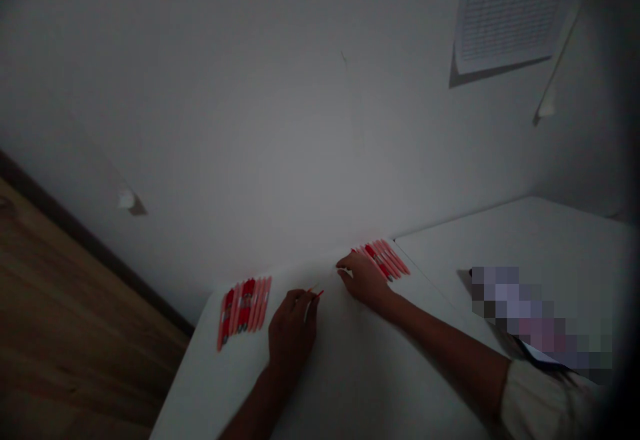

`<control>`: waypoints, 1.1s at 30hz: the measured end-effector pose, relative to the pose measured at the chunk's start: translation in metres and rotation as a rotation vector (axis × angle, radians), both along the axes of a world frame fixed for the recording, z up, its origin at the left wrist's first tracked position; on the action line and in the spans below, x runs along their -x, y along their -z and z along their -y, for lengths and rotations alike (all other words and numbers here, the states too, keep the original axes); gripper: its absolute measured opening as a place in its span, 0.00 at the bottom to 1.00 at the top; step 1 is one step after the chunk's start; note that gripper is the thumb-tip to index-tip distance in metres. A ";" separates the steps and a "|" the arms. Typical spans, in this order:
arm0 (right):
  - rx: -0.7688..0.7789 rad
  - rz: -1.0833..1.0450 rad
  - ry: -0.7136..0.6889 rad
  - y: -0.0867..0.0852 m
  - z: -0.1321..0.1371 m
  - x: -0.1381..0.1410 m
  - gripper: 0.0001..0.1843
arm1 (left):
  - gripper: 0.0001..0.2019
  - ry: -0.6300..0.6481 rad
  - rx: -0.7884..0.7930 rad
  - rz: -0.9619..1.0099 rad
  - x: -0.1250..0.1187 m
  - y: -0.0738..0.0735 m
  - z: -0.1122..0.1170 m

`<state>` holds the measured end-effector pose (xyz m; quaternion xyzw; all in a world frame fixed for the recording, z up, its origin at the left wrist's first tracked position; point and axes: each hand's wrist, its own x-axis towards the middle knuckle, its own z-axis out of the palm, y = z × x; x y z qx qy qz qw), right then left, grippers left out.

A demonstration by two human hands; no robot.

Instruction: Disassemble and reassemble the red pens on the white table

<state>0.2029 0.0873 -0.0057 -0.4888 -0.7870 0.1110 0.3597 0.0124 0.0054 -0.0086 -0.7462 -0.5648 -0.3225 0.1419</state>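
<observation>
My left hand [293,327] is over the white table, its fingers closed on a thin red pen part [319,295] whose end pokes out past the fingertips. A fine orange-tipped piece also shows beside those fingers. To its left lies a row of pens [245,305], pale pink and darker red, side by side. My right hand [361,277] has thumb and forefinger nearly together, and what they pinch, if anything, is too small to make out. It partly covers a second row of pens [387,260], also pink with some red.
The white table [360,367] meets a pale wall [280,127]. At the right lies a flat device [540,357], partly pixelated. A printed sheet [510,20] hangs on the wall. A brown wooden surface [65,320] is at the left, beyond the table's edge.
</observation>
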 end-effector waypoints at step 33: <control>0.005 0.101 -0.086 -0.010 -0.006 0.014 0.14 | 0.10 0.027 0.029 0.279 0.005 -0.004 0.000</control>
